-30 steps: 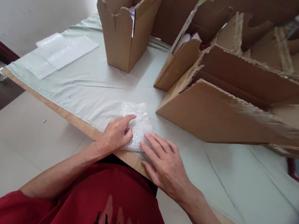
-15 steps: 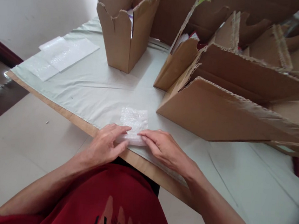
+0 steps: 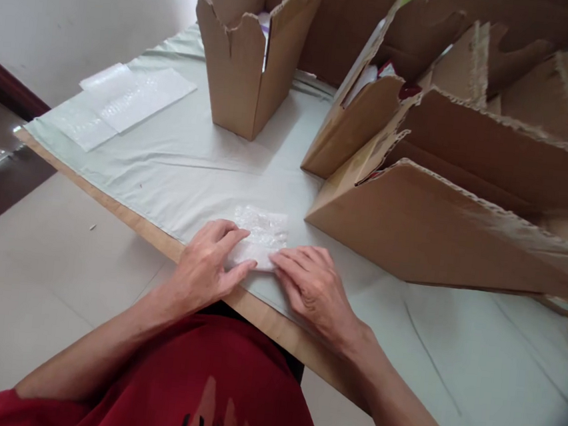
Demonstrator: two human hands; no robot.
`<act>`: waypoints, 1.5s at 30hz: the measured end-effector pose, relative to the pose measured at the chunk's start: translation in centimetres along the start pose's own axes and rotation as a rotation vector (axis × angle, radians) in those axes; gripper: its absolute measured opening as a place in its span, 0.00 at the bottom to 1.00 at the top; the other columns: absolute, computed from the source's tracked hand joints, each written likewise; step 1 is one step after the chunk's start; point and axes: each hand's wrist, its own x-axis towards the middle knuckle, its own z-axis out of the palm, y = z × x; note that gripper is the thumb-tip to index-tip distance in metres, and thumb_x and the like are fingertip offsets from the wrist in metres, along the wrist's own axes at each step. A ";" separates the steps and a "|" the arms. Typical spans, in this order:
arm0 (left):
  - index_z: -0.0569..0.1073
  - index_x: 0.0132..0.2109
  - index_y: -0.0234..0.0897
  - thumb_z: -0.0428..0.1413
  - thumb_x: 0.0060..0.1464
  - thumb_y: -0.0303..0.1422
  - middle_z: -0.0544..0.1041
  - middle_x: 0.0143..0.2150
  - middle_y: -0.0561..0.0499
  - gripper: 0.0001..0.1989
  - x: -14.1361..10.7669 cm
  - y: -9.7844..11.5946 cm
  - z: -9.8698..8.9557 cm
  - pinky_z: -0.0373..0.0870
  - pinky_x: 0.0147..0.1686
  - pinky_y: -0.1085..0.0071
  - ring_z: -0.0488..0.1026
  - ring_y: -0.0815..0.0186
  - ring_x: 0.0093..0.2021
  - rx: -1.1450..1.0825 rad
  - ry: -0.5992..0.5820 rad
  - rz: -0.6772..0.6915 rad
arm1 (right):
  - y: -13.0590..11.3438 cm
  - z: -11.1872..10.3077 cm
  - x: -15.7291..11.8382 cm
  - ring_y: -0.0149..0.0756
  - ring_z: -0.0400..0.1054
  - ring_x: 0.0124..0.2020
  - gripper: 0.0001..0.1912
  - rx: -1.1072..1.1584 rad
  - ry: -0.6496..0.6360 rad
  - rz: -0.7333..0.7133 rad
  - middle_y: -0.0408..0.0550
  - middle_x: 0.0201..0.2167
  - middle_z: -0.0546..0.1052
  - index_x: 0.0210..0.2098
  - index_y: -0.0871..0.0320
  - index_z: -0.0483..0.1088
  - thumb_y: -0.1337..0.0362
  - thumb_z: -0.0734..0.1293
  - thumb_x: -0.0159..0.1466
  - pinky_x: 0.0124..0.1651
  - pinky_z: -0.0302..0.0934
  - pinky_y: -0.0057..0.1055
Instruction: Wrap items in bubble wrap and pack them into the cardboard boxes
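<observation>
A small piece of clear bubble wrap [image 3: 262,228] lies near the table's front edge, its near part folded over into a whitish flat layer. My left hand [image 3: 212,256] holds the left end of the fold, with the thumb at the near edge and the index finger on top. At the right end, my right hand [image 3: 311,276] has its fingers together, the tips pressing on the fold and the thumb tucked below. Whether anything is wrapped inside the fold cannot be made out.
More flat bubble wrap sheets [image 3: 139,98] lie at the table's far left. A tall cardboard bin [image 3: 237,78] stands at the back. Several open cardboard bins [image 3: 443,228] line the right side, some with packets inside. A pale cloth [image 3: 185,143] covers the table.
The near edge of the bubble wrap has turned over away from me and now lies flatter. Both hands stay at its ends, the right fingers more bent. The view has shifted slightly.
</observation>
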 end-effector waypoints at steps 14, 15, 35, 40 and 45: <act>0.73 0.55 0.35 0.56 0.63 0.33 0.76 0.44 0.45 0.15 1.9 -1.0 0.7 0.75 0.43 0.62 0.74 0.61 0.41 -0.056 0.075 -0.126 | -0.3 0.5 0.8 0.49 0.71 0.50 0.11 -0.104 -0.053 0.103 0.55 0.51 0.79 0.50 0.56 0.75 0.64 0.64 0.72 0.52 0.61 0.47; 0.73 0.55 0.36 0.56 0.62 0.33 0.75 0.43 0.46 0.15 1.4 -0.6 0.3 0.75 0.41 0.64 0.74 0.63 0.39 -0.141 0.117 -0.182 | -0.1 0.7 1.0 0.48 0.71 0.50 0.11 -0.055 -0.042 0.140 0.54 0.51 0.80 0.50 0.56 0.75 0.64 0.64 0.72 0.52 0.61 0.46; 0.79 0.41 0.42 0.60 0.58 0.43 0.82 0.39 0.49 0.11 1.1 5.6 1.0 0.78 0.39 0.65 0.79 0.58 0.39 -0.862 -0.385 -0.392 | -2.9 -4.8 -5.4 0.41 0.74 0.49 0.29 0.862 0.105 0.574 0.47 0.51 0.80 0.59 0.50 0.73 0.56 0.76 0.59 0.55 0.68 0.37; 0.77 0.50 0.45 0.62 0.59 0.47 0.81 0.36 0.49 0.16 3.5 7.6 1.7 0.79 0.34 0.66 0.78 0.60 0.34 -0.864 -0.315 -0.151 | -2.2 -9.3 -6.3 0.36 0.75 0.33 0.08 0.690 0.284 0.519 0.41 0.33 0.81 0.43 0.49 0.79 0.63 0.69 0.65 0.37 0.69 0.29; 0.72 0.60 0.51 0.59 0.63 0.35 0.82 0.47 0.49 0.20 6.2 6.7 2.7 0.80 0.41 0.68 0.80 0.63 0.39 -0.700 -0.137 0.086 | 0.7 -20.7 -7.5 0.39 0.73 0.32 0.13 -0.139 0.648 0.661 0.44 0.39 0.82 0.49 0.43 0.78 0.52 0.70 0.65 0.31 0.65 0.33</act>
